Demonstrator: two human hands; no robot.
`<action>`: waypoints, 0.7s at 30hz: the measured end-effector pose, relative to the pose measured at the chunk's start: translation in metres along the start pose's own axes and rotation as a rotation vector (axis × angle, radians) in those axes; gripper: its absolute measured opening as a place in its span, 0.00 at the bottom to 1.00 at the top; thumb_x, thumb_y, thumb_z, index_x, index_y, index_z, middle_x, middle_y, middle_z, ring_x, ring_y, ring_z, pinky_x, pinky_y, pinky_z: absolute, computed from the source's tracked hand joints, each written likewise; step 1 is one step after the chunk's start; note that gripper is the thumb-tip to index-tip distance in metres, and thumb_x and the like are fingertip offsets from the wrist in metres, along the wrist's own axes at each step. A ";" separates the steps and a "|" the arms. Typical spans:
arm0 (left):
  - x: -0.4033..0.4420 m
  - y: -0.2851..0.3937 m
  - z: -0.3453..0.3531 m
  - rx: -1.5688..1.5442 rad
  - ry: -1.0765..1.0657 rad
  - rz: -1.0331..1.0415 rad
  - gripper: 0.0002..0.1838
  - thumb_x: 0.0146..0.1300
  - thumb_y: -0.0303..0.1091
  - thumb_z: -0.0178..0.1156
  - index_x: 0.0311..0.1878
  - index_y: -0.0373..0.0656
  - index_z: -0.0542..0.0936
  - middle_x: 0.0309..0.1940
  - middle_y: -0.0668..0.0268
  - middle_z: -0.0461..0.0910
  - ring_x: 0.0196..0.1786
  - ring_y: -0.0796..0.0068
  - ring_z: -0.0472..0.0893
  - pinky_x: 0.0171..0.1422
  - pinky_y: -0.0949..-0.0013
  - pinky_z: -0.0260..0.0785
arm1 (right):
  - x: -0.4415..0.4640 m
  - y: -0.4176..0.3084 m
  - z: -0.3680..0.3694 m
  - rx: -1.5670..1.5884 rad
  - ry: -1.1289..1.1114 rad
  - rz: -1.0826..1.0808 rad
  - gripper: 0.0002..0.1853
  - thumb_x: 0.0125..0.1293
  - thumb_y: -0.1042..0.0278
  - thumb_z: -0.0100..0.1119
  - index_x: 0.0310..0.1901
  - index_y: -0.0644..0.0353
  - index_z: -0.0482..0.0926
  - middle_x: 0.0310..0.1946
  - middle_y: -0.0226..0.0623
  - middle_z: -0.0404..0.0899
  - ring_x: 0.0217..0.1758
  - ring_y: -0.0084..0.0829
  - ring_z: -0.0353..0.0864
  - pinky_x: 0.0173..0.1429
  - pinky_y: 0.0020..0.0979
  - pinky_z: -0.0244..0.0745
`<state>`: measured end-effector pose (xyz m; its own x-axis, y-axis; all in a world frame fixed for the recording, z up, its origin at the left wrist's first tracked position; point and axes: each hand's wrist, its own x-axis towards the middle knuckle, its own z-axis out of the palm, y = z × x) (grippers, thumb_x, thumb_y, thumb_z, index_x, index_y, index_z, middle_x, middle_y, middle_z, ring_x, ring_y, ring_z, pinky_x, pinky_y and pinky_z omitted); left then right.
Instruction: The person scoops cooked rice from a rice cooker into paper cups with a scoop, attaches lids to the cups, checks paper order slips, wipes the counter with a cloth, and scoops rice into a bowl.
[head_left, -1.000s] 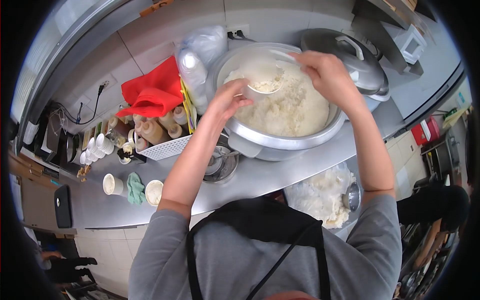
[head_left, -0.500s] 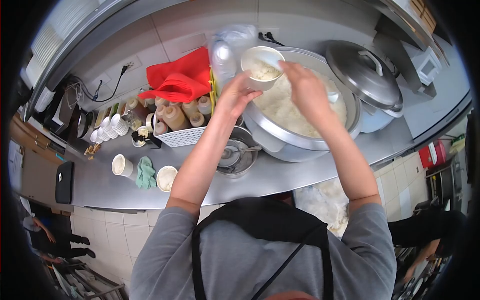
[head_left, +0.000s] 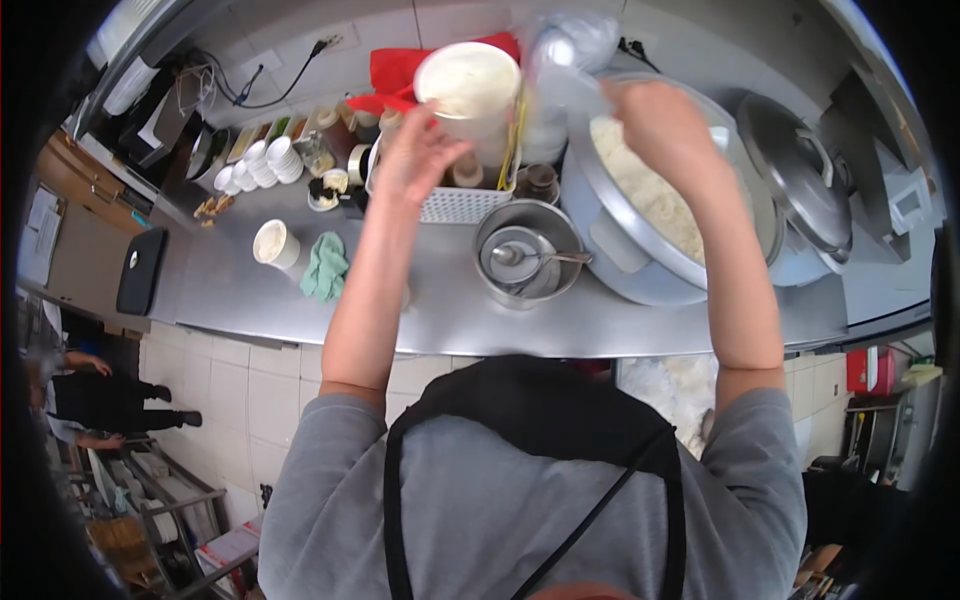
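Note:
My left hand (head_left: 418, 165) grips a white paper cup (head_left: 490, 128) from its near-left side, holding it up over the bottle basket. Pale rice (head_left: 465, 82) fills the cup nearly to its rim. In my right hand (head_left: 665, 125), closed and slightly blurred, is a pale translucent rice paddle (head_left: 572, 90). Its blade points left towards the cup but is apart from it, and its handle end shows beyond my hand. Below that hand stands a large metal pot (head_left: 625, 232) of cooked rice (head_left: 650, 195).
A steel bowl (head_left: 578, 232) with a ladle (head_left: 570, 257) sits mid-counter. The white basket (head_left: 455, 208) holds sauce bottles. Left are another rice cup (head_left: 275, 245), a green cloth (head_left: 326, 267) and stacked small cups (head_left: 284, 160). A metal lid (head_left: 790, 180) leans right. A person (head_left: 105, 400) is far left.
My left hand has moved the cup left, away from the pot, and the paddle is now out of it. The camera view has shifted, and my left forearm now mostly hides the second counter cup.

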<state>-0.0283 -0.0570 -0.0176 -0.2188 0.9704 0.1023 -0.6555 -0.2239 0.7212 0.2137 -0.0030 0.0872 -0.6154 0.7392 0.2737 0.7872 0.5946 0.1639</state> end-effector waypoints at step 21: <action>-0.176 0.083 -0.220 -0.027 0.702 0.234 0.37 0.55 0.41 0.60 0.60 0.30 0.55 0.63 0.50 0.50 0.64 0.49 0.55 0.65 0.45 0.56 | 0.015 0.159 0.084 -0.108 0.225 0.064 0.21 0.55 0.66 0.54 0.53 0.49 0.67 0.46 0.37 0.72 0.48 0.40 0.73 0.46 0.39 0.72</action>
<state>-0.2030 -0.2660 -0.1267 -0.7601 0.6123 -0.2177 -0.5507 -0.4291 0.7160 0.3261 0.1289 0.0376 -0.5488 0.6781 0.4889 0.8316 0.5027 0.2363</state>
